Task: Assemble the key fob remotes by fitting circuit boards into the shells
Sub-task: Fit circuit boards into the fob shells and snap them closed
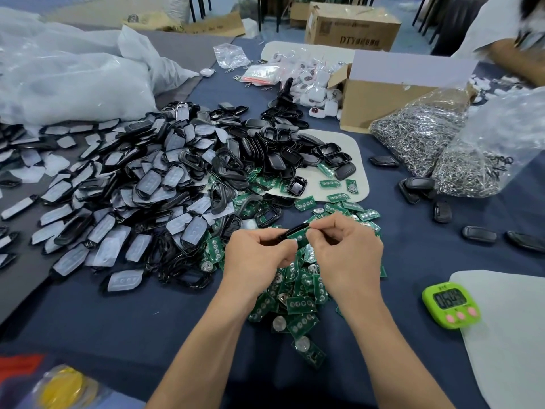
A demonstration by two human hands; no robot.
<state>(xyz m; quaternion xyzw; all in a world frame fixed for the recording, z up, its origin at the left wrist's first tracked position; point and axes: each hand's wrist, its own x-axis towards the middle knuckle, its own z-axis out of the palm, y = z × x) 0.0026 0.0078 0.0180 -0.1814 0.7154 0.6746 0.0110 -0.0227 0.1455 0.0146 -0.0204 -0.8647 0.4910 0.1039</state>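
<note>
the left hand (259,252) grips a black shell (295,230). the right hand (345,249) pinches a green board (298,238) against it, above a pile (295,304) of boards.

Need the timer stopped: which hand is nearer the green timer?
Right. The right hand is up-left of the green timer; the left hand lies farther left beyond it.
</note>
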